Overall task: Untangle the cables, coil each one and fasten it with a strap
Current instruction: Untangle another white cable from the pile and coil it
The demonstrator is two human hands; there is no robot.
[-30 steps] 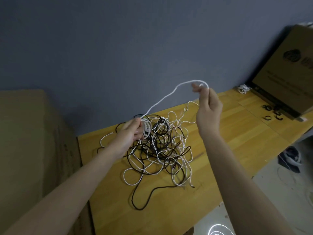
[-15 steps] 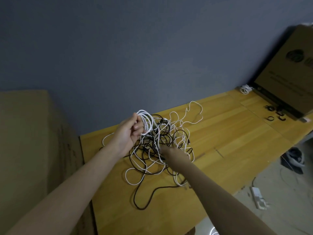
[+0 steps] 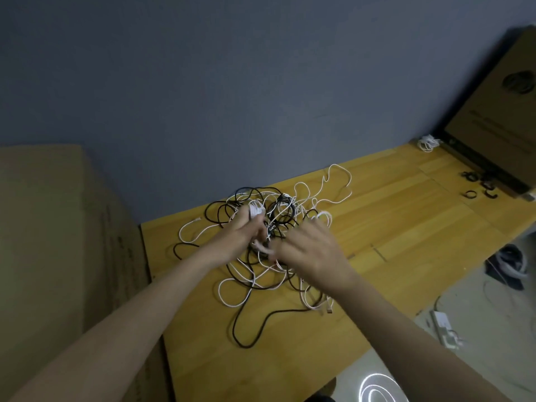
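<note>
My left hand (image 3: 237, 236) gripped a small white coil (image 3: 256, 211), fingers curled round it, at frame centre. My right hand (image 3: 311, 250) was over the tangle (image 3: 269, 256), blurred; I could not tell whether it gripped anything. The tangle of black and white cables lay on the table (image 3: 406, 216), centre frame. Straps (image 3: 480, 185) lay at the right edge, beside a box (image 3: 499, 111). A coiled cable (image 3: 427, 142) sat upper right.

Place: a plain workroom or storage corner, not a lived-in home room.
Bench: long yellow wooden plank tabletop (image 3: 406, 227) set against a bare grey-blue wall (image 3: 232, 82).
Storage: big brown cardboard box (image 3: 58, 242) on the left, another printed cardboard carton (image 3: 499, 117) leaning at right.
Floor: pale concrete floor (image 3: 478, 309) with a white power strip (image 3: 443, 326).
</note>
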